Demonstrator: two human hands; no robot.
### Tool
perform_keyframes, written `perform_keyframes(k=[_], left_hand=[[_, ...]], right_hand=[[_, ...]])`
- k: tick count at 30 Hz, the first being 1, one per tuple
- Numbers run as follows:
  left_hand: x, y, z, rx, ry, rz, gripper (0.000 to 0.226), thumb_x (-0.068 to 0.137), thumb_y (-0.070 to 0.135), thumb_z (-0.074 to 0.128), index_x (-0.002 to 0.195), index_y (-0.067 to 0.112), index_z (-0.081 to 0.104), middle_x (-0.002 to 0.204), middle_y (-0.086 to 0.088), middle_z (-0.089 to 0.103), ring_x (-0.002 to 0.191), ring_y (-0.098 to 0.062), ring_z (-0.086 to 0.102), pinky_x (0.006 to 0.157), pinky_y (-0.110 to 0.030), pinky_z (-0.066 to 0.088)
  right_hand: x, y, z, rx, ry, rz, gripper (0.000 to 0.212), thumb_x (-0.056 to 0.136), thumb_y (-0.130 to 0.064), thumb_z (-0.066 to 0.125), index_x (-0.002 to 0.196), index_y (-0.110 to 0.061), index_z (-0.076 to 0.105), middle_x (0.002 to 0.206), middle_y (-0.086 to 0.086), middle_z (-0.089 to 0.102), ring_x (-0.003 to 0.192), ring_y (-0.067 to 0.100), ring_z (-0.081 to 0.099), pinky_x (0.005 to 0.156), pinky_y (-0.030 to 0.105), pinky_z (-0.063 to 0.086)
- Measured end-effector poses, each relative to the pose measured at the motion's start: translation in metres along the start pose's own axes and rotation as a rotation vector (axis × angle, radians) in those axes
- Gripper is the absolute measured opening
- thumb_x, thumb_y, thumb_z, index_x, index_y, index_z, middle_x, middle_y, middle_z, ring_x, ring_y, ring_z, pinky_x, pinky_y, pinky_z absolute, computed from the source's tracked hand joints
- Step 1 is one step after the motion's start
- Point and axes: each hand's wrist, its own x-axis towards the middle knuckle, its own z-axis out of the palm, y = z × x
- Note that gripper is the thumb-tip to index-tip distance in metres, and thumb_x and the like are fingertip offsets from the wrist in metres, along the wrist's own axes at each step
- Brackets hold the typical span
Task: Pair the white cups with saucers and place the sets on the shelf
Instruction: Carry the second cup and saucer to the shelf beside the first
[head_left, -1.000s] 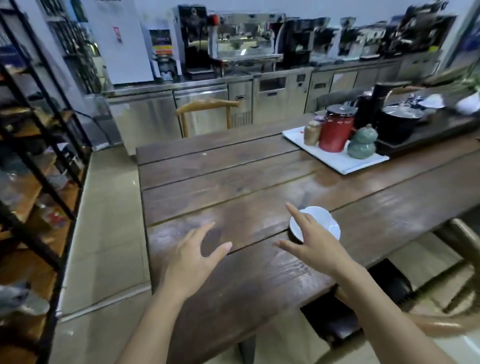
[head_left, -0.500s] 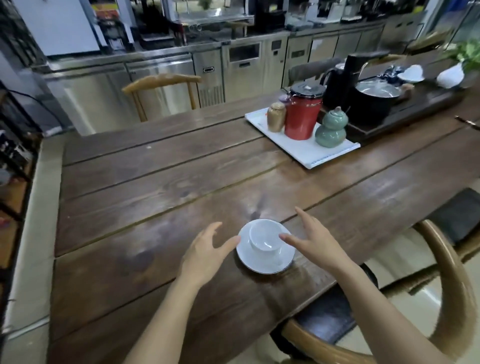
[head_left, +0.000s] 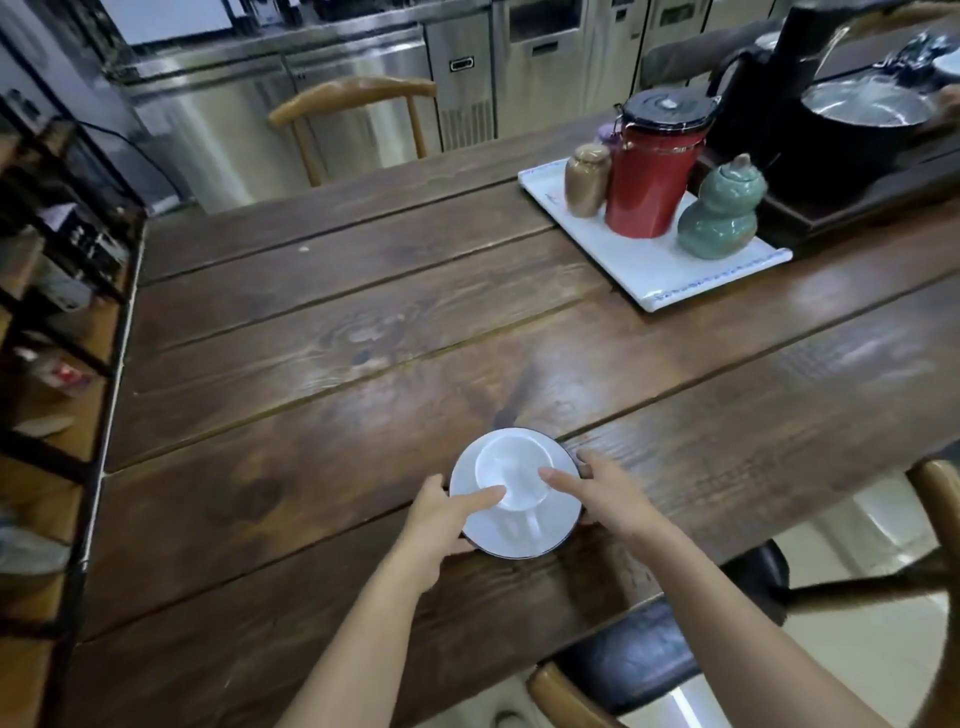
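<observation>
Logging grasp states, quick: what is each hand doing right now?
Left hand: closed on the saucer edge, forefinger against the cup.
Right hand: closed on the saucer's other edge, forefinger on the cup.

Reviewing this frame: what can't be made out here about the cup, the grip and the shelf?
- Saucer edges under the left hand and right hand, head view: covered by the fingers, so lift is unclear.
- White cup handle: smeared by motion blur.
- Shelf contents: blurred and cut off at the left edge.
</observation>
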Motion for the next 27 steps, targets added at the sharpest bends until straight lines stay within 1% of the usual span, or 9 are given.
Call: perform_keyframes(k=[2,4,8,11,14,17,20,23,27], left_hand=[[0.003,0.001,-0.002,-0.090,-0.064,-0.057,0.057,0.062,0.025,0.084,0.110,0.007,0.060,0.113,-0.007,0.068,0.099,-0.022,0.065,0.073,-0.042,0.057],[0.004,0.003,-0.005,-0.107,-0.076,-0.053,0.042,0.060,0.018,0.085,0.099,0.011,0.071,0.108,-0.009,0.072,0.096,-0.025,0.067,0.076,-0.045,0.057],[-0.008,0.005,-0.015,-0.168,-0.048,-0.031,0.067,0.055,0.019,0.088,0.113,0.015,0.056,0.115,-0.008,0.064,0.103,-0.028,0.063,0.079,-0.049,0.056],[-0.025,0.004,-0.030,-0.234,-0.046,0.003,0.075,0.051,0.022,0.090,0.115,0.016,0.051,0.116,-0.009,0.063,0.099,-0.031,0.066,0.069,-0.043,0.058],[-0.048,0.001,-0.053,-0.315,0.002,0.052,0.074,0.049,0.023,0.089,0.113,0.015,0.053,0.115,-0.010,0.064,0.097,-0.032,0.067,0.067,-0.043,0.057],[-0.076,-0.010,-0.083,-0.372,0.069,0.096,0.068,0.053,0.022,0.088,0.112,0.015,0.054,0.116,-0.010,0.064,0.097,-0.032,0.067,0.065,-0.041,0.058],[-0.111,-0.032,-0.120,-0.428,0.158,0.144,0.064,0.057,0.024,0.087,0.112,0.016,0.055,0.117,-0.010,0.063,0.098,-0.030,0.066,0.063,-0.038,0.058],[-0.152,-0.065,-0.157,-0.493,0.268,0.194,0.060,0.059,0.025,0.086,0.111,0.016,0.057,0.115,-0.010,0.065,0.098,-0.030,0.067,0.067,-0.039,0.058],[-0.221,-0.122,-0.207,-0.600,0.408,0.256,0.052,0.063,0.025,0.084,0.110,0.017,0.062,0.113,-0.008,0.069,0.094,-0.027,0.070,0.065,-0.037,0.059]], right_hand=[[0.000,-0.004,0.000,0.063,-0.023,0.069,0.039,0.072,-0.041,0.072,0.102,-0.017,0.064,0.098,0.005,0.072,0.084,0.017,0.069,0.059,0.026,0.053],[-0.002,-0.006,0.001,0.113,-0.038,0.106,0.035,0.073,-0.031,0.074,0.099,-0.010,0.064,0.098,0.008,0.072,0.083,0.018,0.069,0.057,0.026,0.053],[-0.010,-0.016,0.006,0.178,-0.039,0.066,0.034,0.073,-0.026,0.076,0.099,-0.012,0.059,0.097,0.006,0.069,0.084,0.019,0.069,0.063,0.032,0.058],[-0.017,-0.030,0.017,0.195,-0.062,-0.024,0.022,0.073,-0.024,0.076,0.090,-0.017,0.063,0.081,-0.003,0.071,0.067,0.010,0.070,0.051,0.023,0.054],[-0.028,-0.049,0.040,0.169,-0.117,-0.117,0.017,0.074,-0.021,0.075,0.088,-0.017,0.066,0.065,-0.010,0.073,0.058,0.006,0.070,0.044,0.018,0.050],[-0.043,-0.067,0.073,0.111,-0.178,-0.156,0.022,0.074,-0.022,0.075,0.091,-0.012,0.068,0.072,-0.004,0.074,0.059,0.009,0.070,0.045,0.022,0.052],[-0.064,-0.081,0.116,0.033,-0.244,-0.176,0.033,0.072,-0.026,0.076,0.099,-0.007,0.068,0.088,0.008,0.073,0.075,0.021,0.072,0.060,0.036,0.058],[-0.092,-0.090,0.166,-0.018,-0.328,-0.206,0.022,0.072,-0.024,0.077,0.087,-0.009,0.071,0.081,0.007,0.074,0.075,0.026,0.072,0.072,0.045,0.057],[-0.147,-0.094,0.244,-0.055,-0.479,-0.250,0.018,0.072,-0.024,0.076,0.084,-0.011,0.072,0.077,0.002,0.076,0.065,0.016,0.072,0.059,0.032,0.057]])
